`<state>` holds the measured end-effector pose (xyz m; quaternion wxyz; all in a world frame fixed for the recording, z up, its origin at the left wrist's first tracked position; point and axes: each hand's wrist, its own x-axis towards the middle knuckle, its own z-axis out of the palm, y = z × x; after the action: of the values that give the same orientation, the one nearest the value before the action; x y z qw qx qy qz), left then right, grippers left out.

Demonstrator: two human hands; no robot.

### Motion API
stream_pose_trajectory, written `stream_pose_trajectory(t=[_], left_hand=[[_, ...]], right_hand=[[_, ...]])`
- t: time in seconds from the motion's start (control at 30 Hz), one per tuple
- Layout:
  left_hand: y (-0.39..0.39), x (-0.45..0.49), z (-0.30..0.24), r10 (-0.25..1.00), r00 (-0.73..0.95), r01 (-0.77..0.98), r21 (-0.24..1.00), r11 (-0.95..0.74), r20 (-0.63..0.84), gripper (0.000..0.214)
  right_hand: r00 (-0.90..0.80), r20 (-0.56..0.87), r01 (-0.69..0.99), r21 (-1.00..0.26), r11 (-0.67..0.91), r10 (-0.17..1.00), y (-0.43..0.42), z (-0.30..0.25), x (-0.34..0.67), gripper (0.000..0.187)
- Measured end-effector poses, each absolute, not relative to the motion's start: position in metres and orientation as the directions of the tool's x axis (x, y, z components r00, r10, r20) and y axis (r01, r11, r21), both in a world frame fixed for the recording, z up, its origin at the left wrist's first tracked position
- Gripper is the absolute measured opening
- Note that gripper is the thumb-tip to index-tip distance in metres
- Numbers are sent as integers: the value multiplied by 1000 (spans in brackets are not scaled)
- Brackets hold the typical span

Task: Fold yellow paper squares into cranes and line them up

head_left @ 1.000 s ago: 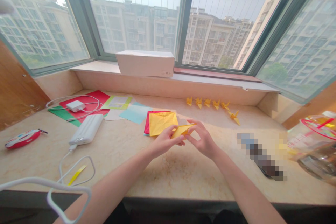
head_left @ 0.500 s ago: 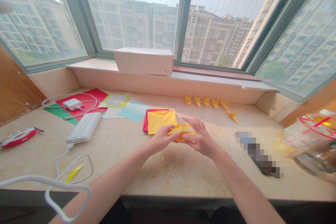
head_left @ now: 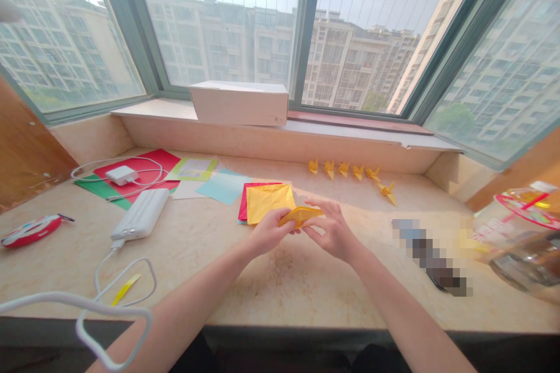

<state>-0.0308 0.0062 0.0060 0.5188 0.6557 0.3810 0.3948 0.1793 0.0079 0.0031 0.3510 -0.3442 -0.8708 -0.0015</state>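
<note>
Between my two hands is a piece of folded yellow origami paper (head_left: 301, 217), held a little above the counter. My left hand (head_left: 272, 231) pinches its left end, thumb on top. On the other side my right hand (head_left: 331, 228) grips the right end between thumb and fingers. Just behind my left hand lies a crinkled yellow paper sheet (head_left: 269, 201) on top of a red paper sheet (head_left: 242, 204). Farther back to the right stand several small yellow paper cranes (head_left: 343, 169) in a row, with one crane (head_left: 387, 192) nearer to me.
At left lie a white power bank (head_left: 142, 215) with a cable, a charger (head_left: 121, 175) on coloured sheets, and a red-and-white object (head_left: 32, 231). A pixelated phone (head_left: 431, 256) and a clear cup (head_left: 511, 227) are at right. A white box (head_left: 239, 104) sits on the window ledge.
The folded yellow paper has flattened and tilted between my hands, and its open pocket shows less. My right fingers have closed in on its right end.
</note>
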Motion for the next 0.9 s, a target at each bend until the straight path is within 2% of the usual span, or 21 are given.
stream_pose_trajectory(t=[0.2, 0.3, 0.4, 0.5, 0.57, 0.63, 0.7, 0.9], left_hand=[[6, -32, 4, 914, 375, 223, 941, -254, 158, 25], [8, -31, 1, 934, 331, 174, 964, -201, 135, 22], [10, -29, 0, 948, 300, 75, 988, -136, 108, 22], [8, -28, 3, 961, 261, -32, 996, -87, 92, 24], [7, -26, 5, 966, 244, -80, 995, -64, 81, 24], [5, -25, 7, 967, 244, -113, 992, -52, 78, 26], [4, -23, 6, 964, 254, -127, 991, -50, 82, 29], [-1, -19, 5, 946, 320, -69, 997, -29, 50, 39]], right_hand=[[-432, 608, 573, -385, 723, 666, 8, 0, 175, 5], [-336, 638, 572, -447, 688, 693, 10, -2, 174, 5], [-171, 630, 523, -594, 612, 758, 16, -6, 174, 21], [-49, 484, 339, -815, 470, 874, 20, -8, 175, 40], [-67, 366, 151, -916, 372, 928, 21, -7, 174, 52], [-130, 295, 5, -955, 298, 947, 20, -4, 172, 61], [-164, 248, -47, -969, 244, 955, 19, -1, 170, 65], [-94, 200, 6, -980, 201, 975, 22, -6, 168, 41]])
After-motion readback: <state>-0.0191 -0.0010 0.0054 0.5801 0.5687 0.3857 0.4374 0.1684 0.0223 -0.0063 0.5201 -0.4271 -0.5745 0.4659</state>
